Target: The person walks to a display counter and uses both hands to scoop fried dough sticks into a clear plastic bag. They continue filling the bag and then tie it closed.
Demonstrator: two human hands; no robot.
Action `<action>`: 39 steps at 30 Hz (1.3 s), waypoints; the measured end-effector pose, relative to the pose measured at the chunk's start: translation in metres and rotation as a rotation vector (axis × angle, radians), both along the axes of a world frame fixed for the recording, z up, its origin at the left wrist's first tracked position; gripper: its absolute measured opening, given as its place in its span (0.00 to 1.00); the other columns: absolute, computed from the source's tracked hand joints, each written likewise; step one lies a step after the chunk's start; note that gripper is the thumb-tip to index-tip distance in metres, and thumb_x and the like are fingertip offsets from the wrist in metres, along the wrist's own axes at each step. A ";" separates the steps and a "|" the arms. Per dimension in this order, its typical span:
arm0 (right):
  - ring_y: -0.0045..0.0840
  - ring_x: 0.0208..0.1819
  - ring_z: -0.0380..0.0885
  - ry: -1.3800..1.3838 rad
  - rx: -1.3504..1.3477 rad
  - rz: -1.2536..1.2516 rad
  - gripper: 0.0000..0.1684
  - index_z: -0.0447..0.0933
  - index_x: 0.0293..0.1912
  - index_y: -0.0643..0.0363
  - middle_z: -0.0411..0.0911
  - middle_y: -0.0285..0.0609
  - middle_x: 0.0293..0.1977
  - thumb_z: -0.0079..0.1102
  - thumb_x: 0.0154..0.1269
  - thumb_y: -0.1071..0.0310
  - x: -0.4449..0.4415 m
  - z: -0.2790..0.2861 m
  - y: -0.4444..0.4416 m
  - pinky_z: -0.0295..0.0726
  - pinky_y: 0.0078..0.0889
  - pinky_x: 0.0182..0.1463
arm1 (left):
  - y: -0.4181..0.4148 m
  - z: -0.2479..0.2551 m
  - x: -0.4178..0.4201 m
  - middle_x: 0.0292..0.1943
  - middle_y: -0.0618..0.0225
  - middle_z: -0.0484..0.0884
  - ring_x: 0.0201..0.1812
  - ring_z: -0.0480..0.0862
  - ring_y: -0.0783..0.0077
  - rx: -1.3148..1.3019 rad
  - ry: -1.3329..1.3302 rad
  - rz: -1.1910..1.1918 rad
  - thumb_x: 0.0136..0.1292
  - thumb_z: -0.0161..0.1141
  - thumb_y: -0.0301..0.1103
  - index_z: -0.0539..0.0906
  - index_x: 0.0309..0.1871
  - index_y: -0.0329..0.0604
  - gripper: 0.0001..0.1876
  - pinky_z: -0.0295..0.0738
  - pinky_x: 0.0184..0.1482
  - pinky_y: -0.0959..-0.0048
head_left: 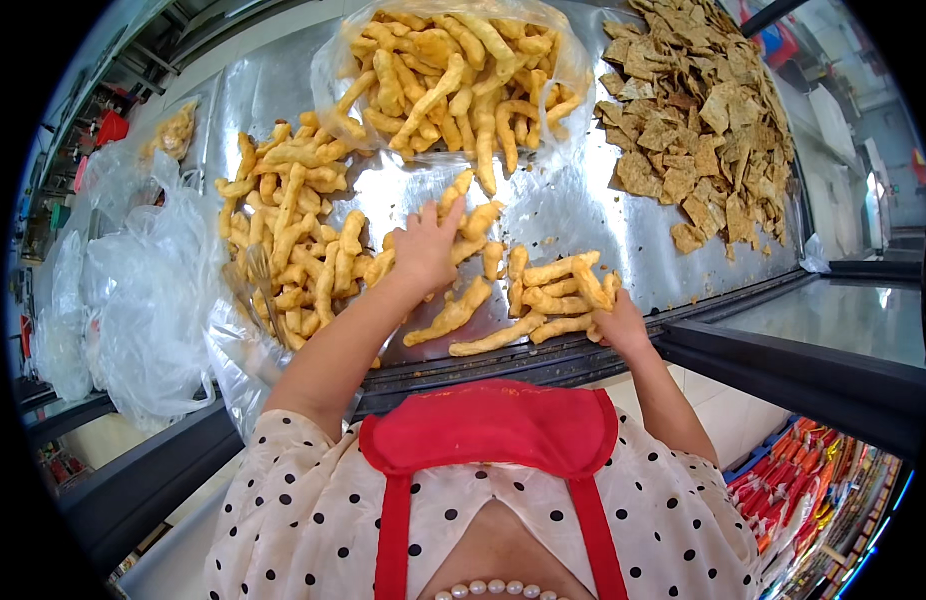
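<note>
Fried dough sticks [560, 289] lie loosely side by side at the near edge of a metal tray [553, 202]. My right hand [622, 324] is curled around the right ends of this small group, its fingertips partly hidden. My left hand [427, 246] rests palm down with fingers spread among more sticks in the middle; its thumb and palm underside are hidden. Left of it is a larger heap of dough sticks [301, 232], with metal tongs [262, 281] lying on it. Beyond my hands, an open clear plastic bag [328, 82] holds many more sticks.
A pile of flat brown crisps [703, 127] covers the tray's far right. Clear plastic bags [147, 300] bunch at the left. A dark metal frame [793, 375] runs along the near edge, and red packets [793, 480] stand at lower right.
</note>
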State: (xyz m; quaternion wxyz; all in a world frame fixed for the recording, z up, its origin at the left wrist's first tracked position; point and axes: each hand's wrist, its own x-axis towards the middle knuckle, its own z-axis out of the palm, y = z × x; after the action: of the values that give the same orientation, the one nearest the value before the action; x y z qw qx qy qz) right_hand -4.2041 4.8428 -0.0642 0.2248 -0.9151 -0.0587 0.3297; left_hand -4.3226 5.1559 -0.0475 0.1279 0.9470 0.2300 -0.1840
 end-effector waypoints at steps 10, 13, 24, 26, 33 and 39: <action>0.50 0.53 0.74 -0.236 0.265 0.019 0.30 0.64 0.56 0.68 0.74 0.60 0.49 0.58 0.55 0.67 -0.013 -0.003 0.079 0.72 0.42 0.57 | 0.009 -0.014 -0.039 0.71 0.47 0.53 0.65 0.64 0.45 -0.272 -0.207 0.105 0.42 0.73 0.44 0.46 0.75 0.59 0.59 0.62 0.63 0.49; 0.51 0.53 0.73 -0.209 0.346 -0.020 0.32 0.62 0.58 0.68 0.73 0.60 0.49 0.58 0.56 0.66 -0.008 -0.019 0.080 0.72 0.42 0.57 | -0.023 0.016 -0.061 0.73 0.45 0.45 0.70 0.56 0.44 -0.045 -0.023 -0.007 0.38 0.75 0.55 0.45 0.76 0.59 0.63 0.53 0.64 0.39; 0.47 0.56 0.71 -0.259 0.024 0.210 0.47 0.55 0.64 0.58 0.67 0.56 0.57 0.70 0.49 0.59 -0.015 0.007 0.126 0.73 0.42 0.58 | -0.040 0.015 -0.077 0.74 0.44 0.40 0.69 0.58 0.47 0.035 0.046 0.009 0.40 0.75 0.48 0.44 0.76 0.60 0.62 0.53 0.60 0.34; 0.48 0.56 0.72 -0.265 -0.003 0.236 0.46 0.56 0.64 0.54 0.67 0.55 0.57 0.70 0.49 0.60 -0.014 0.006 0.128 0.73 0.42 0.58 | -0.036 0.005 -0.074 0.73 0.46 0.47 0.66 0.63 0.48 0.015 0.057 0.059 0.42 0.73 0.41 0.46 0.75 0.60 0.58 0.56 0.60 0.37; 0.47 0.52 0.75 -0.302 0.112 0.165 0.33 0.64 0.54 0.58 0.73 0.54 0.51 0.68 0.50 0.67 0.012 -0.012 0.120 0.76 0.40 0.53 | 0.003 -0.018 -0.095 0.61 0.49 0.66 0.60 0.72 0.51 -0.100 -0.248 0.107 0.41 0.68 0.29 0.53 0.74 0.56 0.53 0.70 0.57 0.58; 0.39 0.46 0.79 -0.018 0.586 -0.168 0.30 0.67 0.53 0.60 0.79 0.49 0.44 0.65 0.48 0.71 0.024 -0.037 0.103 0.77 0.37 0.51 | 0.037 0.005 -0.076 0.55 0.52 0.74 0.50 0.80 0.59 -1.046 -0.558 0.729 0.42 0.63 0.21 0.52 0.74 0.42 0.51 0.78 0.51 0.66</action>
State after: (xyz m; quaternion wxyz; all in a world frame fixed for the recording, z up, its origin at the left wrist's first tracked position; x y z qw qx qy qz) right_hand -4.1805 4.9461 -0.1014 0.5050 -0.8159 -0.0773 0.2708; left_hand -4.3990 5.1933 -0.0427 0.6754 0.6353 0.3729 0.0342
